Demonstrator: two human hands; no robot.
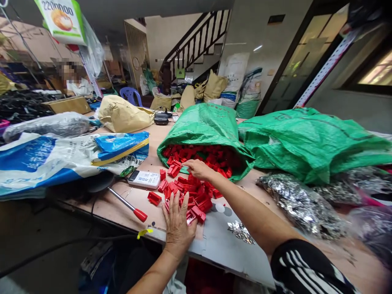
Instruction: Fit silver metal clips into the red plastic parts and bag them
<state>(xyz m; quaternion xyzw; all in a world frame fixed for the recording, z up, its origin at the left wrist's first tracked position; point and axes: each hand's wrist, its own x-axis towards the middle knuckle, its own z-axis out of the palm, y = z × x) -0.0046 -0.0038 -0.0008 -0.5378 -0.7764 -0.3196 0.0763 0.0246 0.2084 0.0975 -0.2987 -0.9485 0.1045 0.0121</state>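
Observation:
My left hand (177,220) lies with fingers spread over the near edge of a heap of red plastic parts (196,194), small box-like pieces with hollow sides. My right hand (197,168) reaches across to the mouth of a green woven sack (205,122). Its index finger points left and the other fingers bend downward, partly hidden, over the sack's lower lip. Nothing shows held in it. The sack lies on its side, its mouth facing me, with many more red parts inside. A few loose parts sit left of the heap, near a white phone-like device (143,179).
A metal lever with a red handle (140,214) juts over the table's front edge. Small silvery metal pieces (240,232) lie at right, beside clear bags of metal parts (300,204). Another green sack (312,139) and a blue-white sack (70,157) flank the work area. A person (76,81) sits far left.

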